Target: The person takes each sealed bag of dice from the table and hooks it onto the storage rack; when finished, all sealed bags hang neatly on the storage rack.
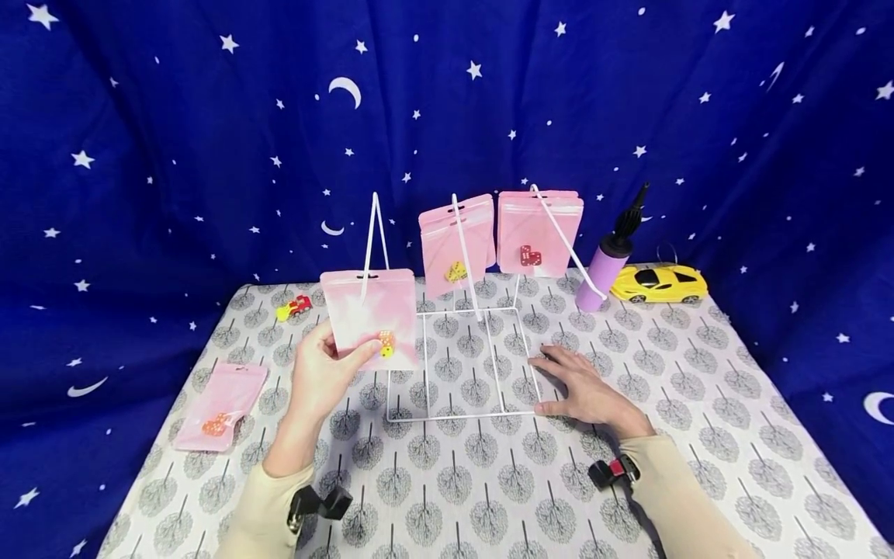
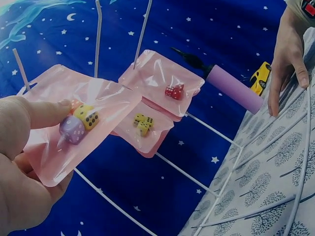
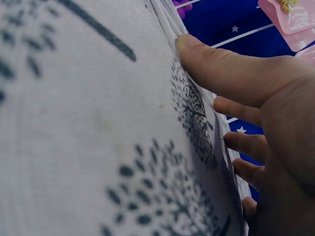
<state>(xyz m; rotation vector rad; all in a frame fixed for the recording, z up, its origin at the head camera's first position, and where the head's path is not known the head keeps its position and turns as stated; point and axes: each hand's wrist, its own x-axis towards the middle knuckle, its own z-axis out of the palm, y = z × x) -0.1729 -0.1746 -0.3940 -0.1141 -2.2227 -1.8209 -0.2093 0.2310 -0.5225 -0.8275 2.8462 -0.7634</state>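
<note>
A white wire rack [image 1: 461, 365] stands on the tree-patterned table [image 1: 489, 489]. My left hand [image 1: 328, 373] pinches a pink pouch with dice [image 1: 370, 318] by its lower edge; the pouch hangs on the rack's left prong [image 1: 373, 233]. In the left wrist view my thumb [image 2: 34, 118] lies on this pouch [image 2: 74, 123] beside its dice. Two more pink pouches hang further back, one with yellow dice [image 1: 457, 244] and one with red dice [image 1: 539, 233]. My right hand [image 1: 580, 384] lies flat with straight fingers on the rack's base wire [image 3: 170, 24].
Another pink pouch with orange dice [image 1: 220, 404] lies on the table at the left. A purple hand pump [image 1: 608, 260] and a yellow toy car [image 1: 659, 283] stand at the back right, a small red and yellow toy [image 1: 293, 307] at the back left. A starry blue cloth [image 1: 447, 116] hangs behind.
</note>
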